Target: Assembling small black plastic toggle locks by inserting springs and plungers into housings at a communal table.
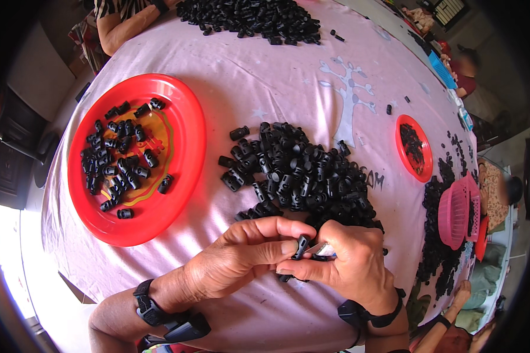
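My left hand pinches a small black plastic cord lock upright between thumb and fingertips. Close against it, my right hand is closed around a small pale tool, most of it hidden by the fingers. Its thin tip points at the cord lock; I cannot tell whether they touch. Just beyond both hands lies a heap of similar black cord locks. On the left, a round red plate with a yellow printed middle carries several more, loosely scattered.
A larger black heap lies at the far edge beside another person's arm. To the right are a small red plate, a pink basket and more black parts. Other people sit along that side. A pink cloth covers the table.
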The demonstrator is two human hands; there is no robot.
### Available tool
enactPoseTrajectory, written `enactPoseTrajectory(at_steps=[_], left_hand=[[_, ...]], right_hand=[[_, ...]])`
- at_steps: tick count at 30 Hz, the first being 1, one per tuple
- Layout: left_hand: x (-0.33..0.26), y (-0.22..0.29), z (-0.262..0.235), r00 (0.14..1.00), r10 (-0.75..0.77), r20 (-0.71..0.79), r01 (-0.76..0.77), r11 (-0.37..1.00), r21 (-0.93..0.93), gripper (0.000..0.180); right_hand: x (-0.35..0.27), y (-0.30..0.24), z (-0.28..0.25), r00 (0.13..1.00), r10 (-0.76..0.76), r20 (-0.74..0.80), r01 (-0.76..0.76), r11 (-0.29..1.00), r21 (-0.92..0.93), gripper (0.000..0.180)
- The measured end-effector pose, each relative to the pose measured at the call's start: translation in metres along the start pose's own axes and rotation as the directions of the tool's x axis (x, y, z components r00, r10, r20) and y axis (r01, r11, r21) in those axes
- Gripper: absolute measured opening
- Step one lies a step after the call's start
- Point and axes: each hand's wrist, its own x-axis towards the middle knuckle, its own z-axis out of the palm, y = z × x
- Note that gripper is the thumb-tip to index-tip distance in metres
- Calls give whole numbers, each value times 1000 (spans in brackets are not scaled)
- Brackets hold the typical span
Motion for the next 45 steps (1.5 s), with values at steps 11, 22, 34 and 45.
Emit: enactPoseTrajectory(at_steps=[11, 22, 34, 45], left_hand=[[2, -2, -5, 999, 10, 45, -13, 998, 63, 32], [2, -1, 0, 1000, 28, -9, -28, 998, 55, 28], [2, 0, -1, 1000, 18, -12, -16, 994, 110, 28], [1, 2, 1, 1000, 24, -4, -23, 989, 146, 28]], right_hand=[[1, 2, 0, 1000, 10, -15, -10, 1000, -13, 54], [1, 5, 1, 998, -45, -38, 44, 999, -27, 50], [2, 3, 0, 999, -43, -11, 43, 998, -39, 53], [1, 3, -1, 999, -27, 19, 28, 998, -52, 56]])
